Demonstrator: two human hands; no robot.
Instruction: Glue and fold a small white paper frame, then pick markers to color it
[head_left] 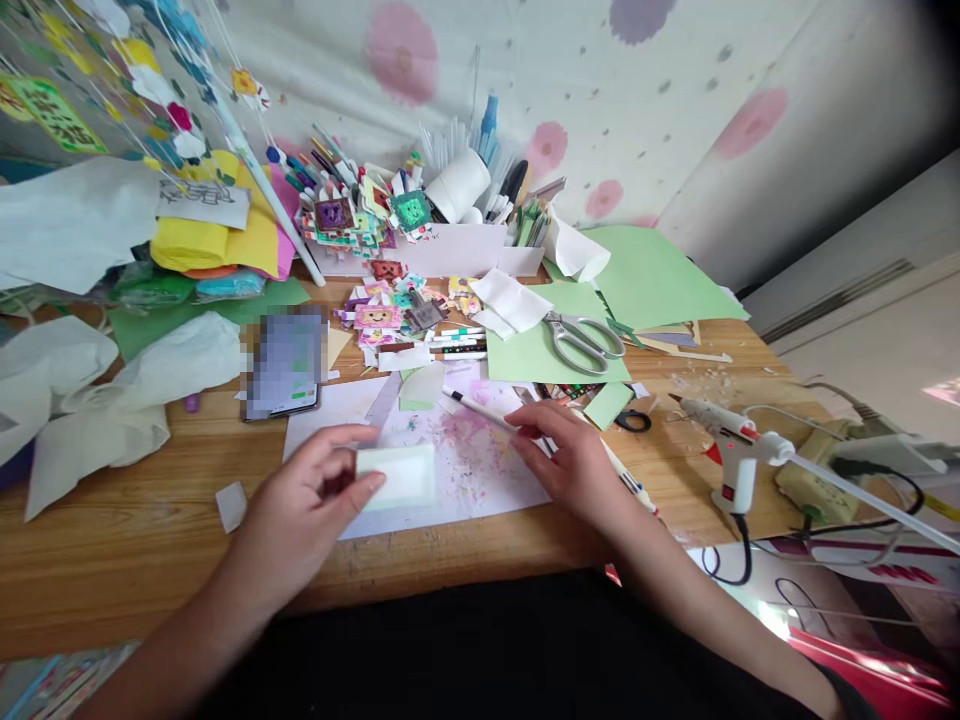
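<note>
Between the thumb and fingers of my left hand (322, 490) is a small pale rectangular piece (401, 477), perhaps paper or card, slightly blurred. It is held above a white sheet (465, 490) marked with pink and coloured specks. My right hand (566, 450) pinches the near end of a white pen (480, 408), whose dark tip points up and to the left. Just beyond the sheet lie several capped markers (465, 347). Metal scissors (585, 340) rest on green paper (517, 365) ahead of my right hand.
A glue gun (731, 445) with a long stick and cord is at the right. A phone (285, 365) lies at the left beside crumpled white paper (135, 380). Coloured paper cut-outs (379, 315) and a white pen holder (465, 250) stand at the back.
</note>
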